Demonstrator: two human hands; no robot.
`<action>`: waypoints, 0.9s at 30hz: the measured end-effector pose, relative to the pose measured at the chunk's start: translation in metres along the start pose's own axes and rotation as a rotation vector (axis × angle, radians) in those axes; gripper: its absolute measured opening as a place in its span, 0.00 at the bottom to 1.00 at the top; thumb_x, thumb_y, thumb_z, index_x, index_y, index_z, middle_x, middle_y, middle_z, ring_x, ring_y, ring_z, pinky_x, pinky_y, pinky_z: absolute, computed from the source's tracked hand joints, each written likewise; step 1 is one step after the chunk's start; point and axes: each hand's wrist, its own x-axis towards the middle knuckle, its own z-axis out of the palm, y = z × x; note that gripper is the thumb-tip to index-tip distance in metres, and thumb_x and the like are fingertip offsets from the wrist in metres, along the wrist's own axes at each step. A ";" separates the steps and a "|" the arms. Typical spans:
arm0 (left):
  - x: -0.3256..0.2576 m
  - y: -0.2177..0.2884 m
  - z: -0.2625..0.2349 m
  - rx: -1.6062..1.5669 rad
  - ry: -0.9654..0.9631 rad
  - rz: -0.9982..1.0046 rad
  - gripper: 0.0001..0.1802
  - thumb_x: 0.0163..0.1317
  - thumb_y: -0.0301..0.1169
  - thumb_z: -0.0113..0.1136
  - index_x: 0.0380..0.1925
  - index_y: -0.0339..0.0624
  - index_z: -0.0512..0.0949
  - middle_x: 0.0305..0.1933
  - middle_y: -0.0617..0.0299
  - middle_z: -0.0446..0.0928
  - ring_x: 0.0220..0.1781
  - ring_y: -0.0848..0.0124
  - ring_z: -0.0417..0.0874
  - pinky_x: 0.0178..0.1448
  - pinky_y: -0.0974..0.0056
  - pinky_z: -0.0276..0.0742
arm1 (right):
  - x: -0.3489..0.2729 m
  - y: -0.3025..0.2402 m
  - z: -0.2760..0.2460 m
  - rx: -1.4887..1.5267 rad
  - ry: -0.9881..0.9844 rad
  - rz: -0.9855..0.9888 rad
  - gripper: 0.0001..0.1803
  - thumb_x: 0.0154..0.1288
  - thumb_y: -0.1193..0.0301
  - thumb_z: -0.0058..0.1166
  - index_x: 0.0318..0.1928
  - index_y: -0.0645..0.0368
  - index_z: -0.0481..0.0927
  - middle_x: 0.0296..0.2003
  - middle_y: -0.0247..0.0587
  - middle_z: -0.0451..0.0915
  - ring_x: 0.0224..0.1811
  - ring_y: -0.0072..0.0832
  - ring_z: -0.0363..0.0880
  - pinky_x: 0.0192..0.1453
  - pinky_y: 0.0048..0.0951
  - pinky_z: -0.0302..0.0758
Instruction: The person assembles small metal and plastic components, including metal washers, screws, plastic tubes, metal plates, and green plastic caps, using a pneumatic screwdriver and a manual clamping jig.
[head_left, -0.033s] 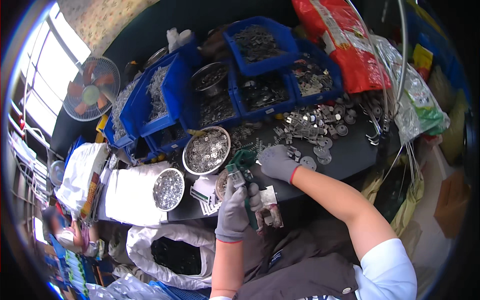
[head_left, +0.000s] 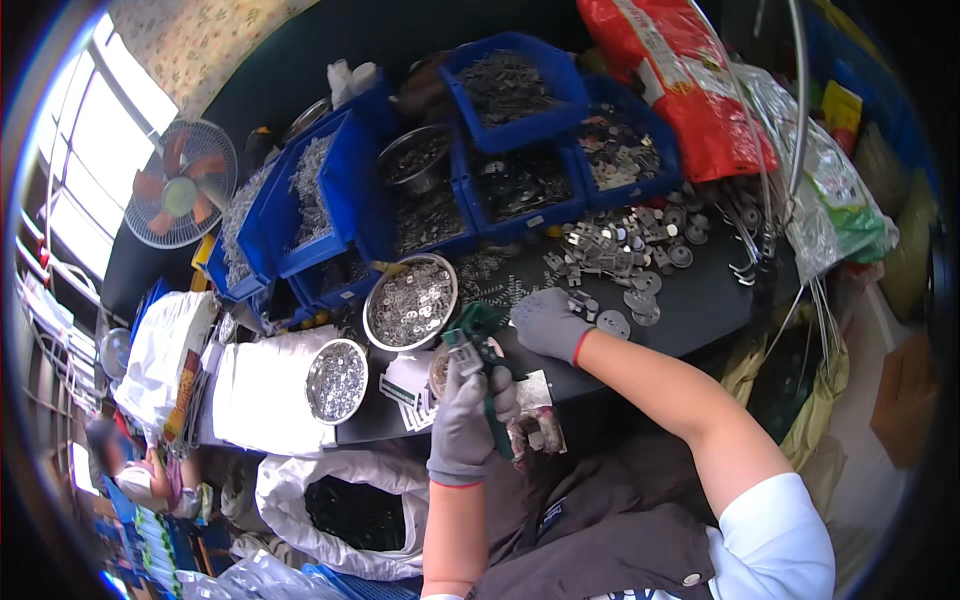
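In a grey glove, my left hand (head_left: pixel 462 432) is closed round a small silver metal bracket (head_left: pixel 464 358), which stands up above the fingers. Right behind it is a green metal fixture (head_left: pixel 478 320), partly covered by the hand. My right hand (head_left: pixel 549 324), also gloved, rests low on the dark table with its fingers curled down beside small loose springs (head_left: pixel 512 292). Whatever its fingertips pinch is hidden. To the right of that hand lie flat metal discs (head_left: pixel 613 323) and a heap of grey metal parts (head_left: pixel 615 245).
Blue bins (head_left: pixel 525 205) of small metal parts line the back. Two steel bowls (head_left: pixel 337 381) of small pieces stand left of my hands. A red bag (head_left: pixel 690 100) sits at the back right, a fan (head_left: pixel 180 190) at the left. Another person (head_left: pixel 145 475) sits far left.
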 end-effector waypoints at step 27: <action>0.050 -0.075 0.080 0.452 -0.052 -0.299 0.40 0.53 0.24 0.74 0.63 0.43 0.62 0.35 0.60 0.75 0.28 0.71 0.80 0.32 0.66 0.79 | -0.344 0.224 0.152 1.112 0.706 1.374 0.15 0.71 0.63 0.56 0.44 0.65 0.82 0.29 0.34 0.81 0.26 0.23 0.77 0.31 0.28 0.75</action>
